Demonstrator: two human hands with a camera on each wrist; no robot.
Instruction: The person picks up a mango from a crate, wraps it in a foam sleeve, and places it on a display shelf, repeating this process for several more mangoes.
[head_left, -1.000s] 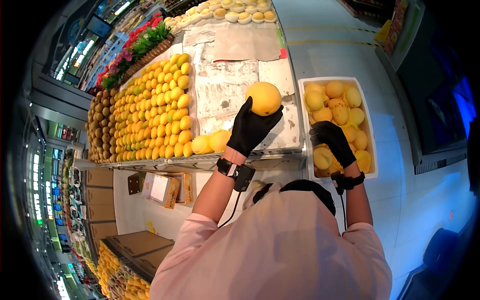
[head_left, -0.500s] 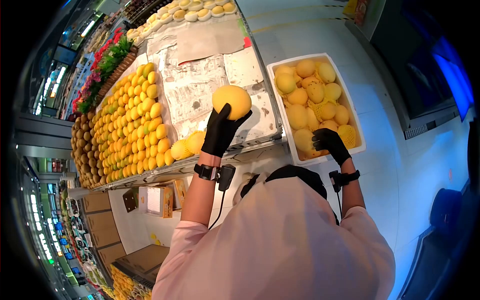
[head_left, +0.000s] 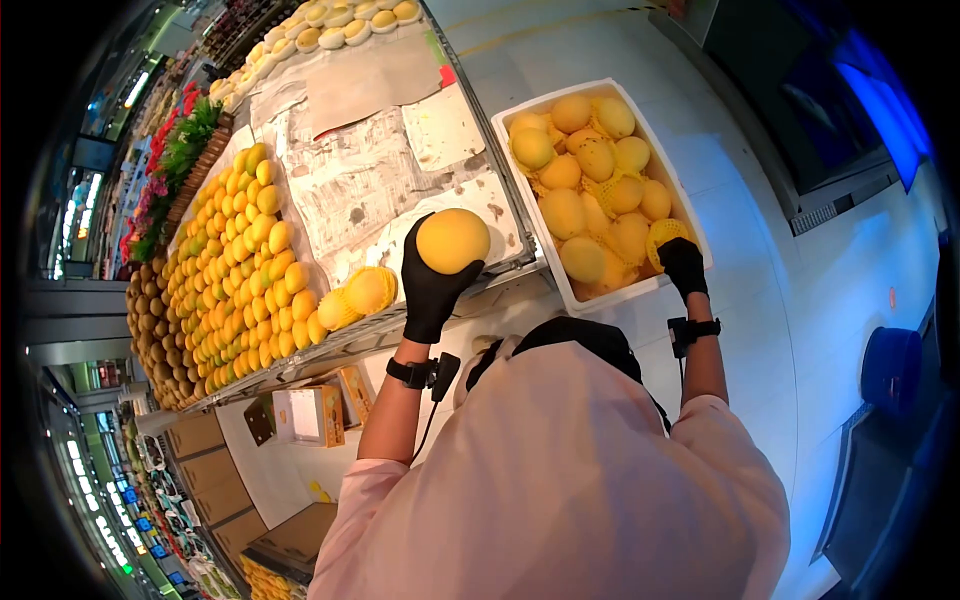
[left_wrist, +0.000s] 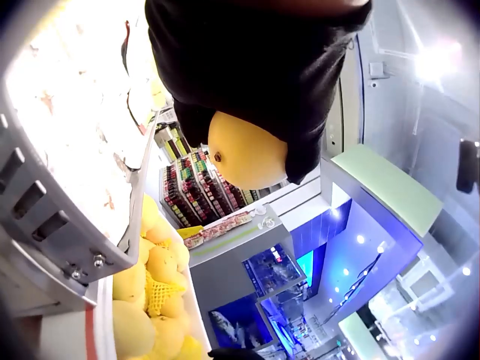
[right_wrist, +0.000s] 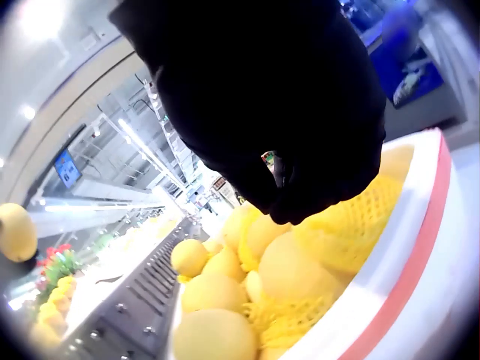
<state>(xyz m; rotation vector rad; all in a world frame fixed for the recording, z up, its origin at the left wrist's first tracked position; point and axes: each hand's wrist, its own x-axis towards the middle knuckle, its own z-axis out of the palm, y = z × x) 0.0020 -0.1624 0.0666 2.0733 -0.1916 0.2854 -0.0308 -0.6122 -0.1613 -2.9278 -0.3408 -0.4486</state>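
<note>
A large round yellow fruit rests in the black-gloved left hand, whose fingers and thumb curl round its side; the same fruit shows below the glove in the left wrist view. The black-gloved right hand is at the near right corner of the white foam box, touching a fruit in a yellow foam net. In the right wrist view the right hand has thumb and fingertips together at the netted fruit; how firmly it grips is hidden.
Left of the box stands a display table with paper sheets. Rows of small yellow fruit and two netted fruits lie on it. Cartons sit on the floor beneath, and a blue bin stands at right.
The head view has shifted, with table and box further left. The left hand still holds its fruit, which has turned. The right hand has moved toward the box's near right corner and reached the netted fruit.
</note>
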